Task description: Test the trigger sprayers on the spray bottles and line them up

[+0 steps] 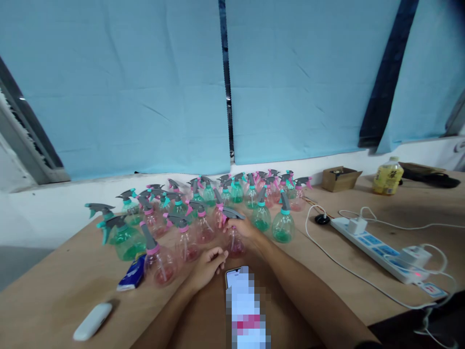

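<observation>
My right hand (pixel 241 227) is closed around the grey-and-pink trigger head of a clear pink spray bottle (pixel 236 246), which stands upright on the table. To its left, my left hand (pixel 209 265) rests near the tabletop with loosely curled fingers, and nothing shows in it. Just beyond that hand is another pink spray bottle (pixel 187 247). A further pink bottle (pixel 162 266) stands at the front left. Two green-tinted spray bottles (pixel 283 227) are right of my right hand. Below both hands lies a phone (pixel 238 278), its screen partly blurred out.
Several more pink and green spray bottles (pixel 179 208) crowd the back of the wooden table (pixel 47 291). A blue packet (pixel 133 274) and white case (pixel 92 321) lie left. On the right are a power strip (pixel 378 249) with cables, a cardboard box (pixel 341 179) and a yellow drink bottle (pixel 388 178).
</observation>
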`<state>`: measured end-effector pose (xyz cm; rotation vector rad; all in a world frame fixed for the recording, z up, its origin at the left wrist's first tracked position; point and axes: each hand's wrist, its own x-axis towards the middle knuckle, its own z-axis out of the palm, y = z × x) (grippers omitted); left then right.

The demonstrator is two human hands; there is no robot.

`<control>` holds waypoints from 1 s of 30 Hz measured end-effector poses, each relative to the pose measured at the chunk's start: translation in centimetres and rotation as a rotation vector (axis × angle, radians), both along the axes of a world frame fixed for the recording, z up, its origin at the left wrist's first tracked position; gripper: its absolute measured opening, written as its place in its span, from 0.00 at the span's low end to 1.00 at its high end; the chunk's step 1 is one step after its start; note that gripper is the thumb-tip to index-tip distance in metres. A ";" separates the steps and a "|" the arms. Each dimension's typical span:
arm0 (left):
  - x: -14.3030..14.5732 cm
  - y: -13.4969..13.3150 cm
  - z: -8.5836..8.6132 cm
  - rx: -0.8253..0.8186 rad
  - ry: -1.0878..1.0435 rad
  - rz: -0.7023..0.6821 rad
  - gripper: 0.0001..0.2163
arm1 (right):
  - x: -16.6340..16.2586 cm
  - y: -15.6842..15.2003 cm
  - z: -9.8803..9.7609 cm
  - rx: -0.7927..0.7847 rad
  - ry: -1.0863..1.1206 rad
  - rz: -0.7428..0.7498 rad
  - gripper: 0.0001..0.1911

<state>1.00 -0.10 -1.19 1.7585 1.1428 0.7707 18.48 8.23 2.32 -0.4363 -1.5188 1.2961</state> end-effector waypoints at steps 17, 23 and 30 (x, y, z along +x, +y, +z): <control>0.1 0.0 0.1 0.025 0.003 -0.022 0.21 | 0.2 0.3 -0.3 -0.010 -0.023 0.031 0.11; -0.1 0.2 -0.3 0.022 0.004 -0.020 0.21 | 0.1 0.2 -0.2 -0.019 0.011 0.011 0.07; 0.0 0.2 -0.3 0.004 -0.012 -0.016 0.20 | 0.2 0.1 0.0 -0.016 -0.046 0.006 0.10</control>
